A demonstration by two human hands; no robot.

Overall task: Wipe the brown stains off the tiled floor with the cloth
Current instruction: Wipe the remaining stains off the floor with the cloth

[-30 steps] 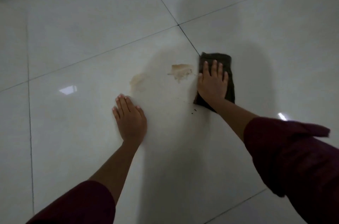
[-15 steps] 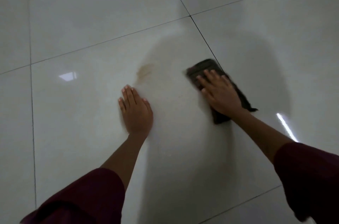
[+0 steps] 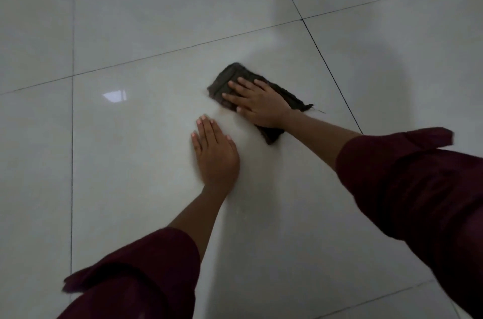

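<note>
Both hands lie flat on the tiled floor (image 3: pixel 130 162). The right hand (image 3: pixel 261 105) presses the dark cloth (image 3: pixel 227 78) down with straight, spread fingers, nothing curled around it; the cloth pokes out past the fingertips toward 10 o'clock and past the wrist toward 5 o'clock, with a frayed corner at 3 o'clock. The left hand (image 3: pixel 215 154) rests released, palm down, fingers straight and together, at 7 o'clock of the cloth and just beside it, not touching. A faint brown stain (image 3: pixel 223 110) shows at the cloth's lower edge, between the two hands. Dark maroon sleeves (image 3: pixel 407 183) cover both forearms. Thin grout lines cross the glossy pale tiles, and a bright reflection (image 3: pixel 115 96) sits toward 9 o'clock of the cloth
</note>
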